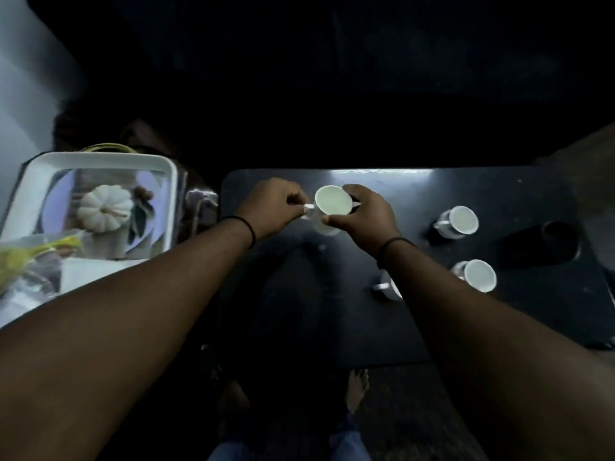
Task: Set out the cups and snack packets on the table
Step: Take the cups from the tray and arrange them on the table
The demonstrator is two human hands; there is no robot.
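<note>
A white cup [332, 201] is held over the far left part of the black table [316, 311]. My left hand [273, 207] pinches its handle and my right hand [364, 212] wraps its side. Three more white cups stand on the table: one [461, 221] at the right, one [479, 275] nearer me, and one [387, 287] half hidden under my right forearm. A yellow snack packet [30, 257] lies at the left, by the tray.
A white tray [100, 159] with a pumpkin picture sits left of the table. A dark round object [545, 244] rests on the table's right side. My bare feet [357, 387] show on the floor below the table's near edge.
</note>
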